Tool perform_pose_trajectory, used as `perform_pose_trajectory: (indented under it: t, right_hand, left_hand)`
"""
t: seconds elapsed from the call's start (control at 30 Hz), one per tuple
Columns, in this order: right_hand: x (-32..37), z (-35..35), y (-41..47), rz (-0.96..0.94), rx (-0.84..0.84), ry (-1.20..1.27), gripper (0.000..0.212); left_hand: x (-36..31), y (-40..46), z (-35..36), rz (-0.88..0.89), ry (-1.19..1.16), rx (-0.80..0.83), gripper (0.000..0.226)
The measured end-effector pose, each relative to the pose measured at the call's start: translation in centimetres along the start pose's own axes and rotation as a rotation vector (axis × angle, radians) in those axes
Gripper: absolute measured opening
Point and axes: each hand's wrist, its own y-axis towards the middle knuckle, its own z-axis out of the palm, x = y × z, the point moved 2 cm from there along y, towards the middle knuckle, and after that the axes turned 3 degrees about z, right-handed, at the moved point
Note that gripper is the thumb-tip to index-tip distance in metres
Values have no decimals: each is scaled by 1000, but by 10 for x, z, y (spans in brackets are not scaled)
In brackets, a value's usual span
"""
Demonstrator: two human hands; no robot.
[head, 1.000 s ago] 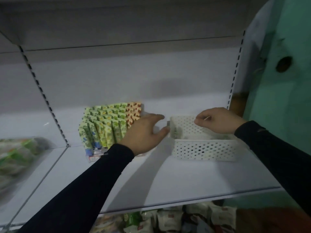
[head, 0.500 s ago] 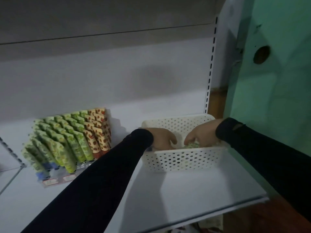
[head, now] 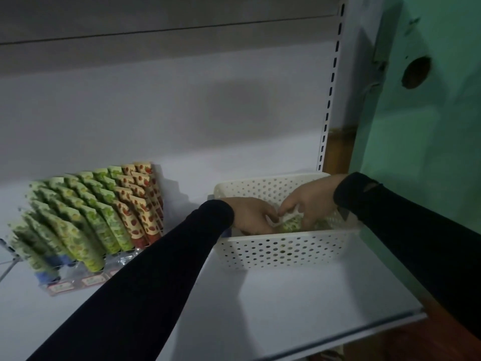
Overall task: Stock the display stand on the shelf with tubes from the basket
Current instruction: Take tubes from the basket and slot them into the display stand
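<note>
Both hands inside basket (head: pixel 281 247), on shelf (head: pixel 299 303) right of stand (head: pixel 86 278). Right hand (head: pixel 309 201): fingers pinched on green tube (head: pixel 290 223), held low in basket near front wall. Left hand (head: pixel 251 216): curled beside same tube, fingertips touching or nearly so; grip cannot be told. Stand: rows of green tubes (head: pixel 78 225), red-patterned tubes (head: pixel 140 204) at right end, all tilted back. Dark sleeves on both arms.

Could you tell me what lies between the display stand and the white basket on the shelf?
In the head view, only the left sleeve crosses above bare shelf between display stand and basket.
</note>
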Motion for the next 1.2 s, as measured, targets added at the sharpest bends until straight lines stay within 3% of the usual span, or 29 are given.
perform_pose_trajectory:
  t: [0.23, 0.33, 0.5, 0.67, 0.77, 1.0, 1.2]
  right_hand:
    - [-1, 2, 3, -17, -58, 5, 51]
    - [-2, 2, 1, -9, -43, 0, 55]
    - [-2, 8, 7, 1, 23, -3, 71]
    - [-1, 14, 12, -24, -46, -31, 70]
    - [-2, 14, 14, -11, -78, -57, 68]
    - [-1, 14, 11, 43, -111, -62, 53]
    - [-1, 14, 9, 77, -156, -24, 46]
  left_hand:
    - [-1, 8, 5, 41, 96, -132, 44]
    - [6, 11, 4, 31, 124, -184, 46]
    - [9, 15, 3, 0, 133, -183, 47]
    - [10, 21, 2, -39, 159, -97, 24]
    - [11, 22, 3, -36, 154, -63, 28]
    - [3, 9, 2, -51, 78, -25, 67]
    - [2, 4, 3, -71, 65, -20, 76]
